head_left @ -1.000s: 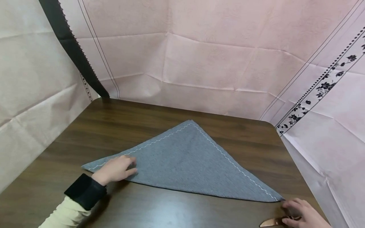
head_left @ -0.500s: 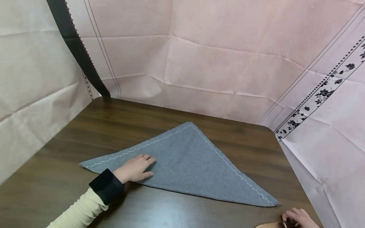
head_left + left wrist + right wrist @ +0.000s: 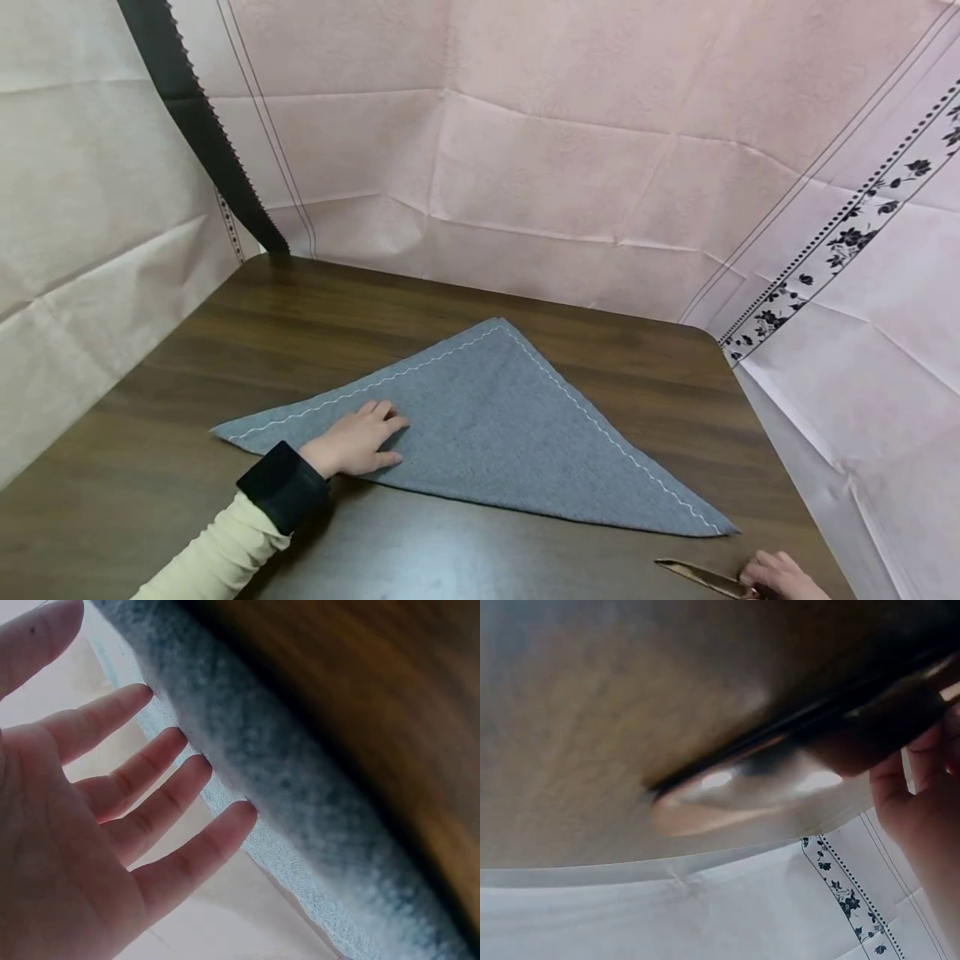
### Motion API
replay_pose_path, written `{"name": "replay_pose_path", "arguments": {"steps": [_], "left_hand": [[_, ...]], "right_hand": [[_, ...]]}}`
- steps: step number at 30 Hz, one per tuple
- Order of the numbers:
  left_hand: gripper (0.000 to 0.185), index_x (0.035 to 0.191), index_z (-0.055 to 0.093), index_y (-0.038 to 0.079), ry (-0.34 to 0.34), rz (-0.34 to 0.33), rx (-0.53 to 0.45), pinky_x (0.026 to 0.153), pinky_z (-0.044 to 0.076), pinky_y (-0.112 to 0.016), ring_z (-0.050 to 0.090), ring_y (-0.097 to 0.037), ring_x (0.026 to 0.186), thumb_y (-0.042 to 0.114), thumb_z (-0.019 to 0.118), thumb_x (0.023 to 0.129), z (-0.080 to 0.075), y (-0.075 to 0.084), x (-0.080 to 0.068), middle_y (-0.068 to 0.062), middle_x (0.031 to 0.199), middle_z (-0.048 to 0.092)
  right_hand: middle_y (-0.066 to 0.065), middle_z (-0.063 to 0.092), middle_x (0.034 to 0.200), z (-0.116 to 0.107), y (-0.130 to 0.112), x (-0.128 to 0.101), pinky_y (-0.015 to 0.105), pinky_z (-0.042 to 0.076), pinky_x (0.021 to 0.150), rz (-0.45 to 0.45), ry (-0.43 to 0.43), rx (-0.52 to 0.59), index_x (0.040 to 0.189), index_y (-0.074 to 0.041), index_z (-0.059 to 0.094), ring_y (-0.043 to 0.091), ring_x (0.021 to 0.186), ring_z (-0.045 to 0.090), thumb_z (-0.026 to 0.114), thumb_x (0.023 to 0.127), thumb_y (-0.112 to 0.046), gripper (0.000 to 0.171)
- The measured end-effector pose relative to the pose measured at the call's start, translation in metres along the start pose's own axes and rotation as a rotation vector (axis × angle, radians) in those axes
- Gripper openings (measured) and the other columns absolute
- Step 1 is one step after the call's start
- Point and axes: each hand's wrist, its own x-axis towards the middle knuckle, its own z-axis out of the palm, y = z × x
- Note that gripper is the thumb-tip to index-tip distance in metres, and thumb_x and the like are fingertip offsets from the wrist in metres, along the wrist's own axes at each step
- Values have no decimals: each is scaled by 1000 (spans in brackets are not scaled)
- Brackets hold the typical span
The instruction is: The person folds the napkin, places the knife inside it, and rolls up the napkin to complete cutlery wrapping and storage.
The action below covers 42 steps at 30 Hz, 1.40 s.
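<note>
A grey cloth [image 3: 510,433], folded into a triangle with white stitching along two edges, lies flat on the dark wooden table [image 3: 300,317]. My left hand [image 3: 363,437] rests palm down on the cloth's left part, fingers straight. In the left wrist view its spread fingers [image 3: 142,780] lie against the grey cloth [image 3: 300,795]. My right hand [image 3: 780,577] is at the table's near right corner, just below the cloth's right tip, and grips a metal tool [image 3: 697,575] whose thin blade points left. The right wrist view shows the tool's shiny blade [image 3: 735,787] and dark handle in my curled fingers [image 3: 919,795].
Pale pink sheeting [image 3: 562,142] walls the table in at the back and on both sides, with a black band [image 3: 202,133] at the left and a floral strip [image 3: 847,233] at the right. Bare tabletop surrounds the cloth.
My left hand slid right from the cloth's left corner onto its surface and then stayed. My right hand drew back toward the near edge, and the tool's blade now lies lower and flatter.
</note>
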Motion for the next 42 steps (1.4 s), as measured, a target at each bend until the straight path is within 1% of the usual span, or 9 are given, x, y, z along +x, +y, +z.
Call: {"name": "replay_pose_path", "arguments": {"steps": [7,11,18,23,29,33,36,40,42], "left_hand": [[46,122,54,1,-24,-3,-13,76,42,-48,44,-32,105,26,64,85,-3,1,0,-15,114,46],[45,122,54,1,-29,-14,-9,77,41,-49,44,-32,105,26,64,85,-4,1,0,-15,114,46],[46,123,54,1,-30,-6,-10,79,40,-50,44,-32,106,26,63,86,-3,2,1,-15,115,46],[46,123,54,1,-29,-9,-8,79,40,-51,43,-31,105,26,64,85,-2,0,0,-14,115,46],[48,124,53,1,-27,-1,-6,78,41,-49,43,-30,104,27,64,85,-2,0,-1,-14,114,46],[48,124,53,1,-27,8,-5,77,41,-48,43,-30,104,27,64,85,-2,-1,-2,-14,115,46],[48,125,53,1,-25,8,-5,78,41,-48,43,-30,105,27,63,86,-1,-1,-4,-14,116,46],[49,125,53,0,-28,15,-2,81,41,-47,44,-31,107,27,63,86,-2,-2,-6,-15,119,47],[49,126,52,-1,-38,17,-10,84,41,-46,43,-32,110,26,62,86,-3,-2,-7,-17,122,46]], "right_hand": [[-23,34,62,-21,-41,13,15,26,42,432,-100,171,82,-25,42,-11,52,34,59,85,0,31],[-24,37,63,-21,-52,25,15,26,43,519,-31,71,84,-27,48,-8,50,37,61,84,-1,29],[-19,59,107,-11,-45,43,6,38,65,325,-26,-31,116,-18,62,-5,84,57,69,76,-1,43],[-14,58,86,-5,-46,70,6,33,61,106,-3,1,124,-1,54,-6,70,46,47,95,-19,34],[-15,44,75,-6,-59,108,9,26,53,135,64,-24,119,-6,60,-6,62,34,22,97,-37,54],[-12,50,79,-4,-64,130,9,27,52,144,82,-1,116,-8,63,-6,63,36,27,96,-36,49],[-11,51,79,-1,-67,146,10,27,52,150,71,35,117,-9,63,-6,62,34,51,93,-16,27],[-9,52,79,6,-69,165,10,26,52,142,56,63,118,-10,62,-6,62,33,68,68,13,55],[-8,53,79,9,-70,174,10,27,52,135,49,74,118,-10,62,-5,62,34,68,67,14,56]]}}
